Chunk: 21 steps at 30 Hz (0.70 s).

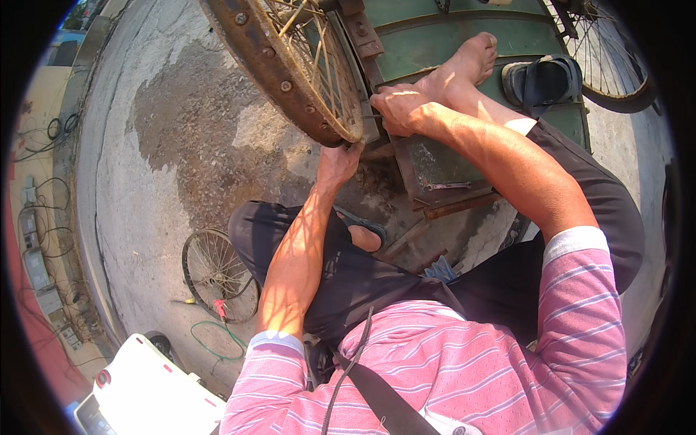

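Steadying a rusty spoked wheel (278, 69) from below, the left hand (338, 165) has its grip curled around the lowest part of the rim. The wheel is located just beyond the left edge of the green metal bed (435, 47), its top cut off by the view. The right hand (401, 110) lies at that edge, beside a bare foot (467, 67); its palm side is hidden, so whether its grip is pressed together or pinching something cannot be told. A wrench (447, 186) rests near the bed's lower left corner. The wheel would probably handle as stiff, fairly heavy and rough rather than slippery. The broad rim appears the soundest hold, between its raised nuts (286, 85); the thin spokes (319, 54) are likelier to flex, and rusted edges may scrape skin.
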Each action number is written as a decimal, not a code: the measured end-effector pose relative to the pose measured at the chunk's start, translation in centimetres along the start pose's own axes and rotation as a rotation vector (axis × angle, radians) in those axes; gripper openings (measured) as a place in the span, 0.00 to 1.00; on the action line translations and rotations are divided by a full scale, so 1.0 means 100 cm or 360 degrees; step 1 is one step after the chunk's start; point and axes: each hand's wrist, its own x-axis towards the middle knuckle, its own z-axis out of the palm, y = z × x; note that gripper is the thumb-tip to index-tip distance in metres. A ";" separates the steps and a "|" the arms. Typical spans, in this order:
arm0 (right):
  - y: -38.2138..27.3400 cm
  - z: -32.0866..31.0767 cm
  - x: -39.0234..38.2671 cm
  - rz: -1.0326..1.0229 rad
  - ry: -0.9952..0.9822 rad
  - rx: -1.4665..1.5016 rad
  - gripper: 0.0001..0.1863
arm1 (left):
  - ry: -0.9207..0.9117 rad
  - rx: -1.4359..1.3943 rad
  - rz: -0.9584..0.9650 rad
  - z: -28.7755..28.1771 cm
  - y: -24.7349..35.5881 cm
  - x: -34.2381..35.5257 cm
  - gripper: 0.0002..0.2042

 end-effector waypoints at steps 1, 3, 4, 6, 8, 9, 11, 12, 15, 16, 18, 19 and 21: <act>0.000 0.000 0.000 -0.0001 0.0000 0.0006 0.13 | 0.0003 -0.0004 0.0003 0.000 0.000 0.000 0.29; 0.000 0.000 0.000 -0.0003 0.0000 0.0019 0.13 | 0.0026 0.0037 0.0043 0.000 -0.001 0.000 0.29; 0.000 0.000 0.000 0.0000 -0.0002 0.0011 0.13 | 0.0037 0.0057 0.0064 0.000 -0.001 0.000 0.29; 0.000 0.000 0.001 0.0005 -0.0006 -0.0004 0.13 | 0.0027 0.0075 0.0061 0.000 0.000 0.000 0.29; 0.000 0.001 0.001 0.0000 0.0007 0.0002 0.13 | 0.0021 0.0075 0.0056 0.000 -0.001 0.000 0.29; 0.001 0.002 0.001 -0.0003 0.0013 0.0005 0.13 | 0.0020 0.0065 0.0052 0.000 -0.001 0.000 0.29; 0.001 0.003 0.002 -0.0008 0.0016 0.0006 0.13 | 0.0019 0.0054 0.0054 0.000 -0.003 0.000 0.29; 0.002 0.003 0.002 -0.0011 0.0018 0.0007 0.13 | 0.0021 0.0051 0.0060 0.000 -0.004 0.000 0.29; 0.002 0.004 0.002 -0.0013 0.0029 0.0004 0.13 | 0.0019 0.0045 0.0053 0.000 -0.006 0.000 0.29; 0.002 0.004 0.002 -0.0012 0.0025 0.0003 0.13 | 0.0017 0.0043 0.0047 0.000 -0.005 0.000 0.29; 0.002 0.004 0.001 -0.0009 0.0018 0.0001 0.13 | 0.0015 0.0046 0.0055 0.000 -0.003 0.000 0.29; 0.001 0.003 0.001 -0.0006 0.0016 0.0003 0.13 | 0.0015 0.0050 0.0058 0.000 -0.004 0.000 0.29; 0.000 0.001 0.001 -0.0001 0.0012 0.0007 0.14 | 0.0024 0.0047 0.0085 0.000 -0.005 0.000 0.29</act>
